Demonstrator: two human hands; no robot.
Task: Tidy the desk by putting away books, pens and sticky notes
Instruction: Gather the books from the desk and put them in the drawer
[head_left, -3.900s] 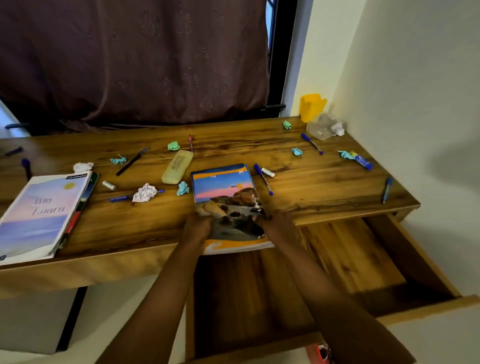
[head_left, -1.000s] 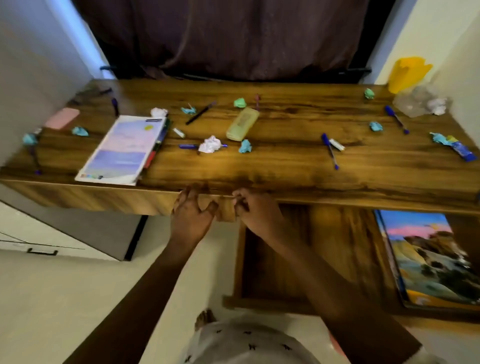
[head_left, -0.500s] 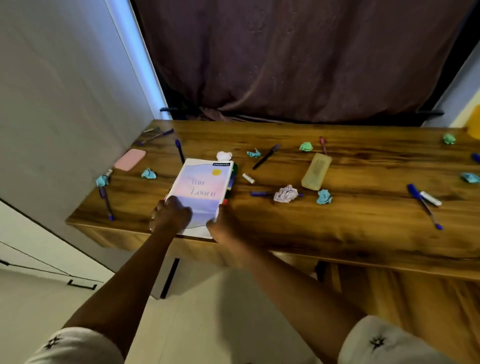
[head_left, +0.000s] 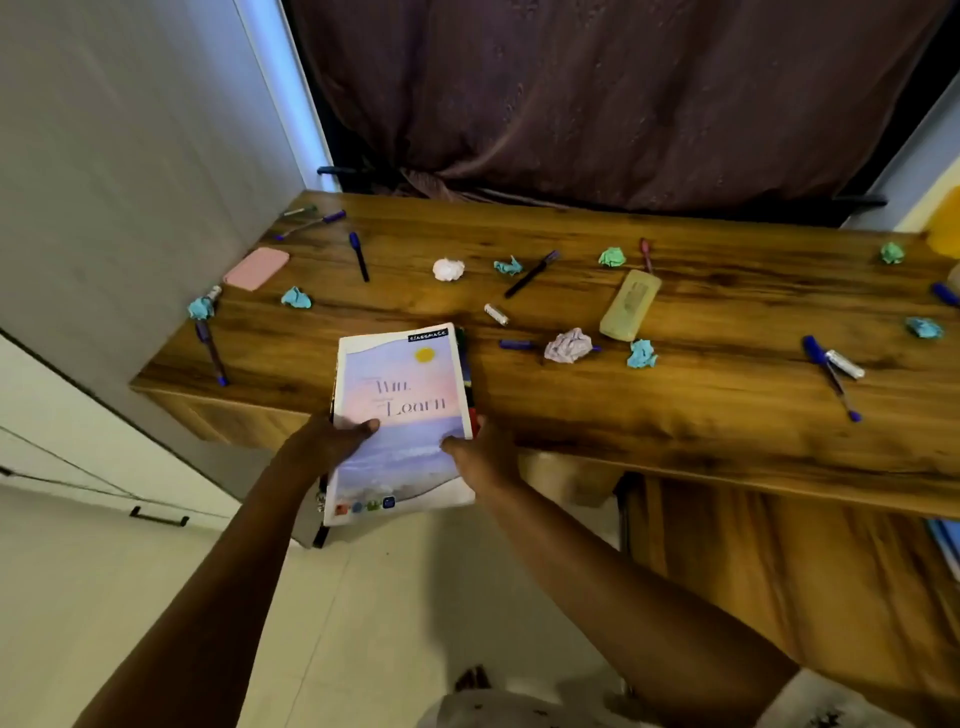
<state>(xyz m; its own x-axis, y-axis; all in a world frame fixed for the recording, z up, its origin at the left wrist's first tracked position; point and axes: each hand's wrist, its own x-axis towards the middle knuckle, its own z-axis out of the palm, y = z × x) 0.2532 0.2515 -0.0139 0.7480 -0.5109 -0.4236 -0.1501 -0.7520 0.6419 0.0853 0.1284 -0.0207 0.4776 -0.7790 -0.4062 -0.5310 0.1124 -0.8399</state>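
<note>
Left hand (head_left: 332, 441) and right hand (head_left: 483, 452) clasp the near end of the stack of notebooks (head_left: 405, 395) from either side, thumbs on the pastel cover. Half a second ago it lay wholly on the desk (head_left: 675, 415); now it is drawn back, its near half past the front edge. It looks bound for the open drawer (head_left: 779, 571) at right, while pens (head_left: 831, 374) and crumpled sticky notes (head_left: 641, 354) remain scattered on the desk

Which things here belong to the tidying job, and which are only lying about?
For the job: books, gripped by left hand and right hand; blue pen and the other pens; teal crumpled note and its like; pink pad, likely sticky notes.
Lying about: yellowish case; white paper ball; curtain.
</note>
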